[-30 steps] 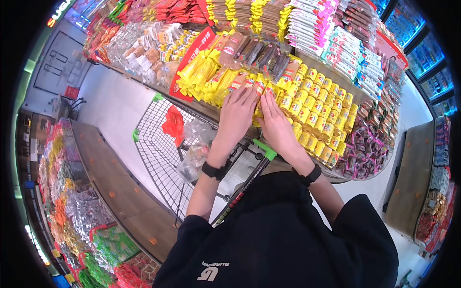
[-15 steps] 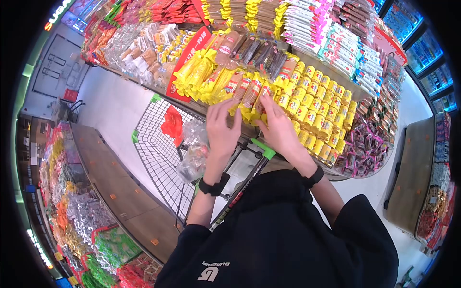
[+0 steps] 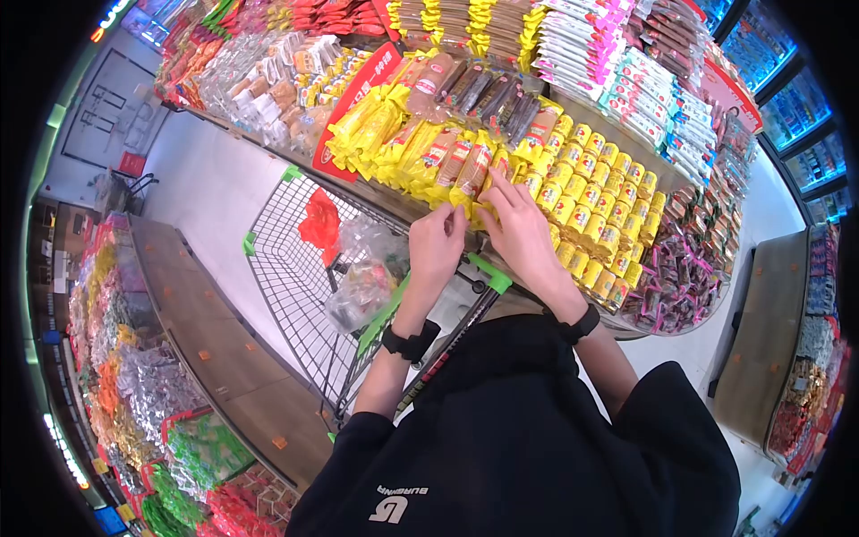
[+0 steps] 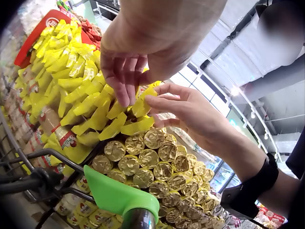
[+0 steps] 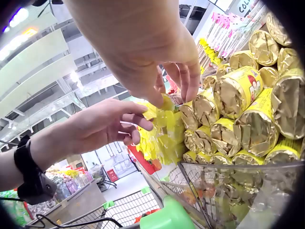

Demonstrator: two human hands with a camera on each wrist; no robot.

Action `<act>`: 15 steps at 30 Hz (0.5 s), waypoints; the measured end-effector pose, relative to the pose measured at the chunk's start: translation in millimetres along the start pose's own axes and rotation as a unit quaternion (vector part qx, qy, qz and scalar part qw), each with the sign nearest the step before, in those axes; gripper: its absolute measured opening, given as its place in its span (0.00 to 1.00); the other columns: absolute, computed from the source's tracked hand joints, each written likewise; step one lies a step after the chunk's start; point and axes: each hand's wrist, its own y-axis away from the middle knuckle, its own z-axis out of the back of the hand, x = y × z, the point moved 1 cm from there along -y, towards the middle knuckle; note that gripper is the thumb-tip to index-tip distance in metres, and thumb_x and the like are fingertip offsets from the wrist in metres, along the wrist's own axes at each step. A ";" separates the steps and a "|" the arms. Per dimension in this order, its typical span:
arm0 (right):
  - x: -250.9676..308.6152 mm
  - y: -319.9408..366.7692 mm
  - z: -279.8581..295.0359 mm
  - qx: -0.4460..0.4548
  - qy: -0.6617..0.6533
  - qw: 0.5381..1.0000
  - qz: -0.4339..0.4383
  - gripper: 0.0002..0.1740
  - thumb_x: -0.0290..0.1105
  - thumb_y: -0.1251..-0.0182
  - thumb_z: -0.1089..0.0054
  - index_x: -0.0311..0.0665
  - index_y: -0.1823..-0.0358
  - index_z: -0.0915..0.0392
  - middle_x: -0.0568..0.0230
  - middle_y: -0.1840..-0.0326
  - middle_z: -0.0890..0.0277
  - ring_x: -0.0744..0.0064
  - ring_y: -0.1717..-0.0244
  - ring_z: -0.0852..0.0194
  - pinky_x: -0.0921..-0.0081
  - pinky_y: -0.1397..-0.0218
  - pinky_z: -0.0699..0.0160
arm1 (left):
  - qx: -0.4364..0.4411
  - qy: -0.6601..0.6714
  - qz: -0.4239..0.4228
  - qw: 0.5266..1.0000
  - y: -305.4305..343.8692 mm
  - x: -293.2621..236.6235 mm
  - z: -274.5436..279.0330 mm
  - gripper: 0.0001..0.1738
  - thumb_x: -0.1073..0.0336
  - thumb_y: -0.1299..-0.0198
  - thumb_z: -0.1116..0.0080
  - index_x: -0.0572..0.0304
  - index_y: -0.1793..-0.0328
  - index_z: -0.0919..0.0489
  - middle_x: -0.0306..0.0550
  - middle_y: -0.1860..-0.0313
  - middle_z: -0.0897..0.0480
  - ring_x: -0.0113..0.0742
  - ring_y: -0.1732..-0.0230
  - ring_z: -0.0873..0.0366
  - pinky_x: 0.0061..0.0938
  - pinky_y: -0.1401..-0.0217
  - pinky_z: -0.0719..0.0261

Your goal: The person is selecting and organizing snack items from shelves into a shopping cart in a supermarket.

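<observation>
Both hands are at the front row of long yellow-wrapped snack packets [image 3: 429, 148], brown and sausage-shaped behind clear windows. My right hand [image 3: 519, 228] holds the frontmost packet at the row's right end, fingers over it and thumb by its near end. In the right wrist view, a yellow wrapper end [image 5: 167, 102] shows between that thumb and the fingers. My left hand [image 3: 436, 242] is just left of it, fingers loosely bent with tips right at the wrapper ends. The left wrist view shows its fingers [image 4: 125, 78] hanging over these ends.
Stacked gold-ended yellow rolls [image 3: 591, 201] adjoin the packets on the right. A wire shopping cart [image 3: 277, 251] with a green-capped handle [image 3: 488, 273] stands against the display, holding a red bag [image 3: 319, 224] and clear bags [image 3: 362, 291]. A red sign [image 3: 358, 103] divides the goods.
Both hands have drawn back from the packet tops toward their near ends. The left hand first lifted away leftward with spread fingers, then came back in beside the right hand.
</observation>
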 end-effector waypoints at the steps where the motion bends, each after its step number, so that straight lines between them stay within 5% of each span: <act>1: -2.8 0.2 0.8 -0.004 -0.004 1.000 -0.004 0.10 0.28 0.39 0.36 0.35 0.58 0.25 0.47 0.35 0.28 0.48 0.44 0.26 0.60 0.42 0.23 | -0.034 0.015 -0.012 0.999 1.3 -0.5 1.4 0.13 0.64 0.31 0.43 0.71 0.62 0.20 0.49 0.75 0.17 0.26 0.75 0.19 0.23 0.73 0.26; 3: -7.9 1.1 1.0 -0.027 -0.015 1.000 -0.001 0.09 0.27 0.39 0.37 0.36 0.59 0.25 0.45 0.36 0.28 0.45 0.47 0.24 0.58 0.44 0.21 | -0.100 0.044 -0.034 0.993 5.8 -2.6 8.5 0.13 0.64 0.31 0.44 0.70 0.62 0.21 0.46 0.76 0.19 0.25 0.75 0.20 0.23 0.73 0.27; 4: -9.4 2.9 1.3 -0.037 -0.021 0.999 -0.001 0.08 0.27 0.38 0.37 0.36 0.60 0.25 0.44 0.36 0.28 0.43 0.48 0.23 0.57 0.46 0.21 | -0.121 0.090 -0.032 0.988 7.1 -3.7 13.5 0.11 0.69 0.32 0.45 0.69 0.67 0.23 0.53 0.71 0.21 0.38 0.71 0.20 0.33 0.73 0.24; 7: -11.4 5.3 3.8 -0.040 -0.057 0.997 -0.019 0.09 0.28 0.37 0.36 0.36 0.59 0.26 0.41 0.34 0.29 0.42 0.56 0.20 0.57 0.53 0.18 | -0.163 0.277 -0.069 0.944 9.7 -19.9 31.1 0.11 0.70 0.29 0.49 0.69 0.63 0.21 0.50 0.62 0.20 0.38 0.67 0.19 0.30 0.61 0.14; 8: -9.9 5.6 6.6 -0.027 -0.066 0.997 -0.035 0.10 0.29 0.37 0.36 0.36 0.59 0.26 0.41 0.34 0.29 0.42 0.59 0.20 0.57 0.55 0.18 | -0.129 0.319 -0.061 0.937 11.2 -16.9 37.4 0.13 0.67 0.26 0.54 0.71 0.55 0.22 0.51 0.51 0.20 0.41 0.60 0.17 0.32 0.49 0.12; 11: -8.9 6.1 13.1 -0.011 -0.085 0.995 -0.057 0.12 0.31 0.36 0.34 0.35 0.59 0.27 0.39 0.33 0.30 0.42 0.67 0.19 0.58 0.61 0.18 | -0.101 0.449 0.047 0.886 20.6 -17.5 51.6 0.16 0.65 0.24 0.58 0.74 0.48 0.25 0.54 0.44 0.20 0.45 0.52 0.16 0.32 0.48 0.13; 15: -16.4 6.5 7.2 -0.031 -0.103 0.993 -0.050 0.13 0.33 0.36 0.34 0.35 0.59 0.28 0.37 0.33 0.30 0.43 0.70 0.19 0.59 0.64 0.20 | -0.123 0.504 0.033 0.854 26.8 -6.4 55.0 0.17 0.65 0.24 0.60 0.76 0.46 0.26 0.58 0.38 0.22 0.49 0.49 0.16 0.35 0.44 0.15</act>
